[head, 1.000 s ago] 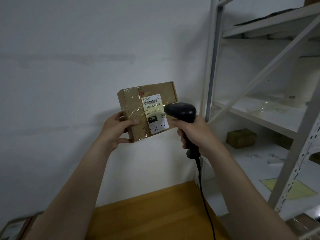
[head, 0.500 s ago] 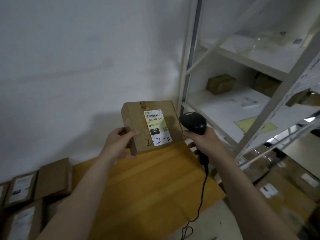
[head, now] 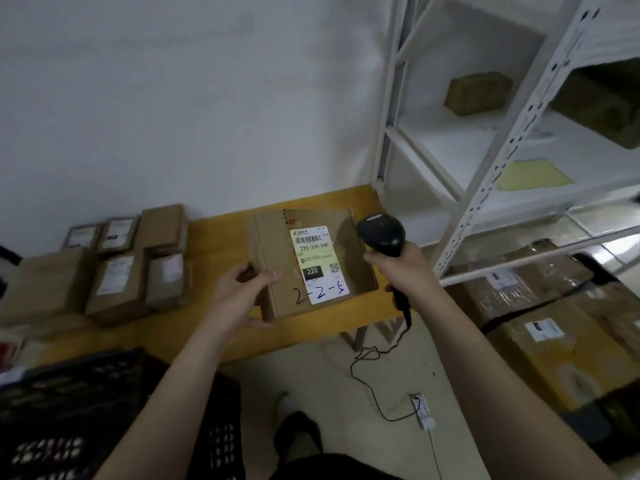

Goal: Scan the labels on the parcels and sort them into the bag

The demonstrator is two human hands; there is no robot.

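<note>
My left hand (head: 242, 292) grips the left edge of a flat cardboard parcel (head: 277, 303), held over the yellow wooden table (head: 214, 237). Its white label (head: 318, 265) faces up, printed with a barcode and "220" and marked "2-2-5" by hand. My right hand (head: 405, 268) holds a black handheld scanner (head: 381, 233) by its grip, just right of the parcel, head tilted toward the label. Several more labelled parcels (head: 117, 271) lie on the table's left part. No bag is in view.
A black plastic crate (head: 69, 410) stands at the lower left. White metal shelving (head: 485, 168) with a few boxes fills the right. Large cardboard boxes (head: 554, 323) sit on the floor below it. The scanner cable (head: 381, 375) trails to a power strip (head: 422, 410).
The parcel and scanner have come down from chest height against the wall to just above the table. My view has tilted down, bringing the table parcels, the crate and the floor into sight.
</note>
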